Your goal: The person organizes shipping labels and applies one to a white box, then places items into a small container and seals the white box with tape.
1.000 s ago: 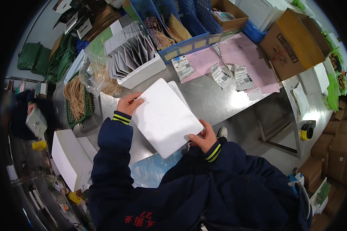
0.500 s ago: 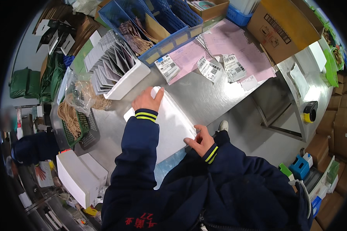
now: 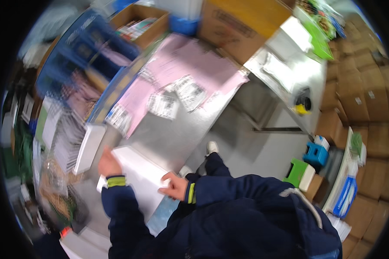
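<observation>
A flat white box [image 3: 138, 172] lies on the metal table in front of me; whether it is foam or card I cannot tell. My left hand [image 3: 110, 163] grips its far left edge, somewhat smeared by motion. At the right corner, my right hand [image 3: 174, 186] pinches the edge between thumb and bent fingers. Beyond the box, pink printed sheets [image 3: 181, 60] cover part of the table, with white barcode labels [image 3: 163, 105] lying on them. A white tray [image 3: 90, 146] packed with upright packets [image 3: 65, 138] stands left of my left hand.
Blue divided baskets [image 3: 103, 93] stand at the far left. A large cardboard box [image 3: 229, 32] sits at the table's far end. On the right side table is a black and yellow tape roll [image 3: 303, 101]. Stacked brown cartons [image 3: 358, 95] line the right. White boxes [image 3: 84, 246] sit lower left.
My view has swung to the right, so the table, box and hands appear farther left. More of the cartons on the right shows. Both hands stay on the white box.
</observation>
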